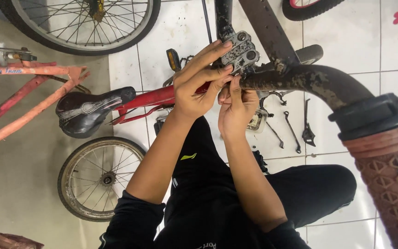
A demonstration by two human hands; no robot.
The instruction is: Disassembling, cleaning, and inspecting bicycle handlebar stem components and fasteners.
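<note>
Up near the top middle of the view, both hands meet at the stem clamp [240, 51] of a bicycle, a worn grey plate with round bolts. The left hand [199, 83] has its fingers stretched long over the clamp's lower left edge, touching it, with the thumb tucked under; it is half open and grips nothing fully. The right hand [237, 105] sits just below and beside it, fingers pinched together at the spot where the clamp meets the rusty handlebar [309, 80]; whether it pinches a small part cannot be told. The handlebar runs right and down to a black collar and a reddish patterned grip [388, 175] at the right edge. Behind the hands lies a red frame [157, 97] with a black saddle [86, 110] and a small wheel [100, 177] on the floor. Thin dark tools [295, 129] lie on the white tiles [346, 41] right of the hands. A bigger wheel [84, 18] shows at the top left.
</note>
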